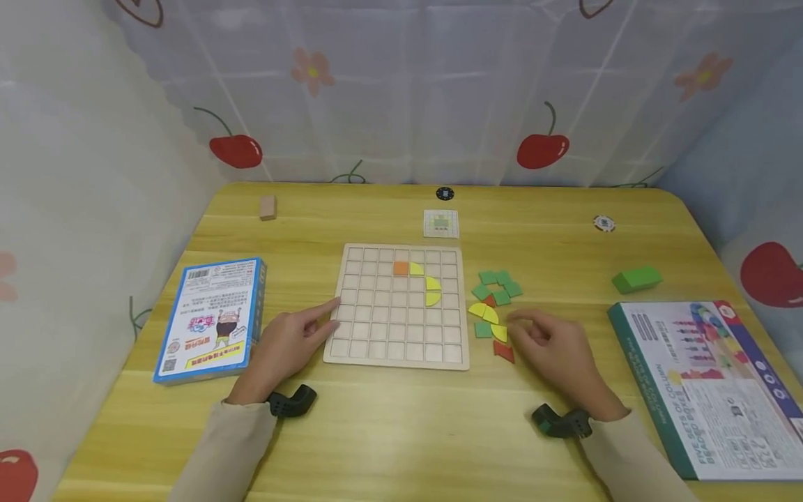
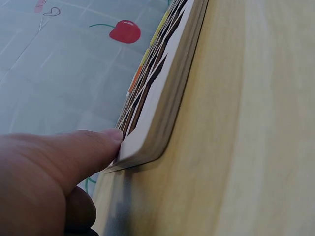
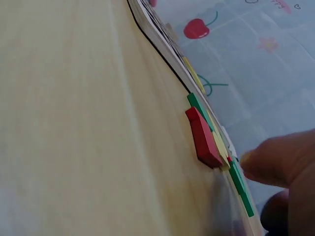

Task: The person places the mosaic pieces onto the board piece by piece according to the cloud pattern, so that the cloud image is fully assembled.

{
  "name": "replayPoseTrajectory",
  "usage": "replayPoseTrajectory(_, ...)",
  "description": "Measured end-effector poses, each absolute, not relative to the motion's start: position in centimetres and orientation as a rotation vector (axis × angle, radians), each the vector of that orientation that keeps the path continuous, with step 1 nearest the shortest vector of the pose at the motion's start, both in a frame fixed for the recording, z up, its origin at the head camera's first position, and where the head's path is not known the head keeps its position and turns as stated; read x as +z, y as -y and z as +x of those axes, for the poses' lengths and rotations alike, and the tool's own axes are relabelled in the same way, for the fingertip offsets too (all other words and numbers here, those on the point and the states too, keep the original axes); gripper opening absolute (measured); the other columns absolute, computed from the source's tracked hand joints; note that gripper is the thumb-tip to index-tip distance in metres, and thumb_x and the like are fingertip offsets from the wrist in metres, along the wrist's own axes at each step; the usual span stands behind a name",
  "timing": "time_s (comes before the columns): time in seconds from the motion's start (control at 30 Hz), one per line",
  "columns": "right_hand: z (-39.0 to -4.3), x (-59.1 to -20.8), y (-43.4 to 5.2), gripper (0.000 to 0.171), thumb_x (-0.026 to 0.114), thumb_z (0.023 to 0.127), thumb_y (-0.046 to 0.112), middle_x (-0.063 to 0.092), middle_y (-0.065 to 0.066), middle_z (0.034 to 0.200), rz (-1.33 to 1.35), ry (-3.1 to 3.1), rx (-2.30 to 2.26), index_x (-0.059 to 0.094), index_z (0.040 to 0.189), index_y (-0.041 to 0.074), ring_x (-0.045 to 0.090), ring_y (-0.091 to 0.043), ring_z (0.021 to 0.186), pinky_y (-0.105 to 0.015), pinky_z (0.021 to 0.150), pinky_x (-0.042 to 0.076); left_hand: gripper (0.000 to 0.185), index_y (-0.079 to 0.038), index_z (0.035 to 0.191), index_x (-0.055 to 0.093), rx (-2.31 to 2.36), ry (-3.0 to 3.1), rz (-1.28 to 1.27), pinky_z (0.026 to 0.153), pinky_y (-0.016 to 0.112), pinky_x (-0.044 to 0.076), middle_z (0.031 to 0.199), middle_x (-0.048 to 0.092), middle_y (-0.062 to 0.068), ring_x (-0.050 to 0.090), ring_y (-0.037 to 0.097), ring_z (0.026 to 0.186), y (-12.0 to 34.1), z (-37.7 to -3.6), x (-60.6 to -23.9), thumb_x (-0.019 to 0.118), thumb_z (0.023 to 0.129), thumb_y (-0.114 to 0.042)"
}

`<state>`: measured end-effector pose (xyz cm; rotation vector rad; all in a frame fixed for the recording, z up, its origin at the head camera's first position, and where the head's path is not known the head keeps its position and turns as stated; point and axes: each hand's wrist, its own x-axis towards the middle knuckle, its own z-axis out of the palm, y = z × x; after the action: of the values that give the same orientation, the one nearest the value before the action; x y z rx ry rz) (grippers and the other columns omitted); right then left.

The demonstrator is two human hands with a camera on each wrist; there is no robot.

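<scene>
At mid-frame, the board (image 1: 396,305) lies between the relaxed left hand (image 1: 285,345) and the loosely curled, empty right hand (image 1: 555,348), beside loose tiles (image 1: 492,307).

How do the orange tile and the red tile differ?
The orange tile is a plain square sitting in a cell of the grid board; the red tile is darker, has an angled outline, and lies loose on the table near the right hand. Both are small flat pieces.

Left hand (image 1: 290,341) touches the grid board (image 1: 399,305); right hand (image 1: 555,343) rests beside loose tiles (image 1: 493,304).
</scene>
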<state>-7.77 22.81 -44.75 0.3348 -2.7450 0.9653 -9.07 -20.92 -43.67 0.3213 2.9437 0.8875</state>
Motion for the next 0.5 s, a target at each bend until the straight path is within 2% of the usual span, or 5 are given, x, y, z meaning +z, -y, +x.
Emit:
replayPoseTrajectory(0.23,-7.55,-44.13,-23.06,0.021,0.08,0.091,0.026,0.032,0.016,0.055,0.505,2.807,0.892,0.078,0.112,0.021,0.028,-0.002,0.049,-0.024,0.048,0.026,0.042,-0.028,0.142,0.064,0.889,-2.945,0.313,0.046,0.027,0.029,0.057,0.043,-0.005,0.033,0.01,0.047,20.84,-9.15,-43.6,0.066,0.102,-0.037)
replayPoseTrajectory(0.5,-7.5,-44.41,-23.15,0.026,0.081,0.089,0.037,0.036,0.014,0.054,0.407,2.836,0.804,0.079,0.107,0.018,0.03,-0.005,0.049,-0.026,0.048,0.025,0.042,-0.028,0.143,0.063,0.886,-2.943,0.314,0.046,0.027,0.029,0.057,0.043,-0.006,0.033,0.01,0.047,20.71,-9.04,-43.47,0.065,0.102,-0.037)
